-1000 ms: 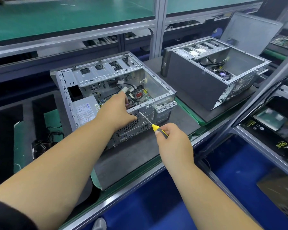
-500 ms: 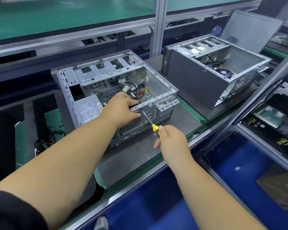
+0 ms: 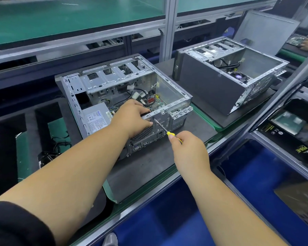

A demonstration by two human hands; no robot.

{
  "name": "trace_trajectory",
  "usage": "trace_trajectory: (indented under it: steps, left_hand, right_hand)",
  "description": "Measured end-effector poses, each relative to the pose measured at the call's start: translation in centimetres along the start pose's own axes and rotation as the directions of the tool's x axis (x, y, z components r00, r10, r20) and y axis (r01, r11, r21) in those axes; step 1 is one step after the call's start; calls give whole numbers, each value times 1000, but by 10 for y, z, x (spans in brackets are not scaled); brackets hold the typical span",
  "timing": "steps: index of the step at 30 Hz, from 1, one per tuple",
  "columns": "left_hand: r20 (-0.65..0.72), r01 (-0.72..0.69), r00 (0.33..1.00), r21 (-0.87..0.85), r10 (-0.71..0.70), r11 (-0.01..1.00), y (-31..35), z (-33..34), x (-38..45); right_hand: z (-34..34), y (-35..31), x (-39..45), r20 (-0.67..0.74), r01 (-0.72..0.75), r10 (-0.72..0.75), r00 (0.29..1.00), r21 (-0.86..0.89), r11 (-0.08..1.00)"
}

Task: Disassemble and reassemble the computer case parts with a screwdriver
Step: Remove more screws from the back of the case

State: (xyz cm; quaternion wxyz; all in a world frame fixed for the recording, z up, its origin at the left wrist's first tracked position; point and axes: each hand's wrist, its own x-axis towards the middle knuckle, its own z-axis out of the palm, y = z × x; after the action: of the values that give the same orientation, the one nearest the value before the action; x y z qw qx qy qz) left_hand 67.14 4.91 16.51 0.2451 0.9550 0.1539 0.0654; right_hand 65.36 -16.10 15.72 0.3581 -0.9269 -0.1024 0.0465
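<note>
Screwdriver [image 3: 164, 129] handle mostly hidden, clenched in right hand [image 3: 189, 150]; left hand [image 3: 132, 118] fingers grasp case [image 3: 124, 96] rear edge.

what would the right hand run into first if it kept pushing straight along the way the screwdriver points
The right hand holds the screwdriver aimed up-left; its tip already looks to be at a screw on the near computer case rear panel, beside the left hand.

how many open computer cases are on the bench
2. The near case sits in front of the person, left hand on its rear edge; the second case stands to its right, further back. More may lie out of frame.
</note>
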Motion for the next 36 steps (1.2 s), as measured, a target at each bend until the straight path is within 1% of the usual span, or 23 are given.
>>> trace_trajectory:
  steps: [6,9,11,13,14,15,16,17,18,19,20,21,23,25,26,27,28,30,32,33,34,35,36]
  left_hand:
    - [-33,-32,999,-22,31,999,0,1,-1]
    - [-52,-38,998,-18,37,999,0,1,0]
    - [-61,-49,997,-1,49,999,0,2,-1]
    - [-66,-56,996,6,56,998,1,1,-1]
    - [-67,-58,996,7,59,998,1,1,0]
    - [-65,-62,996,9,62,998,1,1,0]
    - [-63,-64,996,12,65,998,1,1,0]
    - [-61,-66,996,14,67,998,2,1,0]
    - [-62,-67,996,16,68,998,2,0,0]
    - [-61,-66,996,15,67,998,1,1,0]
    - [-61,-64,996,13,65,998,1,1,0]
    - [-60,-62,996,11,63,998,1,1,0]
    - [-59,-63,996,13,64,998,2,1,0]
    - [-56,-60,997,13,61,998,2,1,0]
    - [-54,-57,997,12,58,998,2,0,0]
    - [-52,-56,997,12,57,998,2,0,0]
    - [-52,-56,997,11,56,998,2,0,0]
    - [-53,-54,997,6,54,999,3,0,-1]
    - [-55,-52,997,1,52,999,3,0,-1]
    - [-55,-49,997,-1,49,999,3,0,-1]
    - [-53,-46,998,-2,46,999,3,0,-1]
    - [-51,-42,998,-4,42,999,3,-1,-1]
    - [-50,-39,998,-5,38,999,3,-1,-1]
  right_hand:
    - [4,1,0,212,-257,188,959,371,893]
    - [4,0,-5,85,-140,122,989,256,956]
    - [2,-1,-8,-74,21,-19,997,33,999]
    - [2,-3,-7,-113,95,-117,987,-187,978]
    - [3,-5,-6,-65,71,-86,994,-205,976]
    - [4,-9,-3,11,-7,8,1000,-116,993]
    - [5,-12,2,124,-172,161,979,83,982]
    - [5,-14,6,294,-405,316,902,325,854]
    - [3,-15,9,497,-617,385,777,484,621]
    - [1,-12,11,643,-737,365,674,550,392]
    - [0,-8,12,715,-784,323,621,575,234]
    - [-1,-5,13,737,-790,287,612,589,170]
    - [-2,-1,12,682,-736,275,677,629,251]
    - [0,-2,9,449,-522,289,846,581,625]
    - [1,-3,6,286,-355,249,925,423,834]
    - [3,-2,3,128,-194,172,977,185,963]
    - [5,-1,-1,8,-77,78,997,-64,995]
    - [6,-2,-6,-94,45,-82,992,-346,937]
    - [11,-6,-6,-36,55,-69,997,-300,952]
    - [13,-7,-2,38,-23,28,999,-117,993]
    - [11,-9,5,164,-216,187,968,181,959]
    - [7,-9,11,377,-476,324,868,441,761]
    - [2,-8,15,586,-673,348,732,541,504]
